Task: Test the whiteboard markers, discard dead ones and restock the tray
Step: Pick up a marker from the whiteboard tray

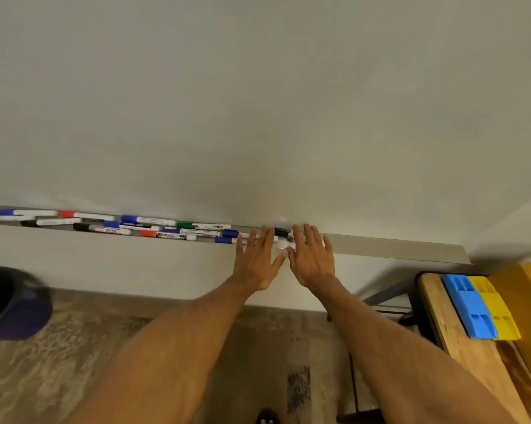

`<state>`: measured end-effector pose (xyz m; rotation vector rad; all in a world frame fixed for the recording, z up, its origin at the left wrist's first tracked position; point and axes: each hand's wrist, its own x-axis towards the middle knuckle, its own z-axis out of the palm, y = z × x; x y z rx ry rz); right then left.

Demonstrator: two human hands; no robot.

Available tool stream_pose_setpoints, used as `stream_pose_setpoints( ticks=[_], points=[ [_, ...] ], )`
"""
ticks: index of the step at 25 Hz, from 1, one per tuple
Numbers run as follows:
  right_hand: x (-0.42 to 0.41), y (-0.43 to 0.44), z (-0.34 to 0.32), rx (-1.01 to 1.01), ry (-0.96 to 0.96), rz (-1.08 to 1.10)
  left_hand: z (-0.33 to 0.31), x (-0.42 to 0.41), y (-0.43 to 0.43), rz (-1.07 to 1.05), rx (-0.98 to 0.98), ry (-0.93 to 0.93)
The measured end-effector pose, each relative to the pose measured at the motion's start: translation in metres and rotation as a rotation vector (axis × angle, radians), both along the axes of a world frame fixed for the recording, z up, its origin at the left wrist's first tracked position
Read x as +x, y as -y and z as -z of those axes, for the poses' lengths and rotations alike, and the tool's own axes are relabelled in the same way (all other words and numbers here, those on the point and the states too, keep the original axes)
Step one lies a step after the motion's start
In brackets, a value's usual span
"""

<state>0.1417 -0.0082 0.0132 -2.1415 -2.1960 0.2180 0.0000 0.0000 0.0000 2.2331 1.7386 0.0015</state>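
Note:
A long grey marker tray point(396, 247) runs along the bottom edge of the whiteboard point(258, 102). Several capped markers with blue, red, green and black caps lie in it from the far left to the middle point(154, 221). My left hand point(256, 260) and my right hand point(311, 257) are stretched out flat side by side over the tray, fingers straight, thumbs almost touching. A black-capped marker point(282, 231) shows between the two hands. Blue-capped markers point(229, 236) lie just left of my left fingertips. Neither hand holds anything.
A dark round bin point(13, 302) stands on the floor at the lower left. A wooden table point(469, 356) at the lower right carries a blue holder point(469, 304), a yellow holder point(497, 310) and a cardboard box point(527, 301). The tray's right stretch holds no markers.

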Motion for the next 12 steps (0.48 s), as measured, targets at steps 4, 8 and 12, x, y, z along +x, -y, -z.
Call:
stream_pose_setpoints(
  ticks=[4, 8, 12],
  points=[
    [0.003, -0.009, 0.014, 0.004, 0.017, -0.019, 0.016, 0.004, -0.007, -0.041, 0.040, -0.033],
    [0.004, -0.015, 0.018, 0.027, 0.038, -0.064, 0.030, 0.003, -0.008, -0.031, 0.089, -0.026],
    [0.001, -0.023, 0.016, 0.050, 0.034, -0.028, 0.036, 0.003, -0.008, -0.044, 0.131, 0.022]
  ],
)
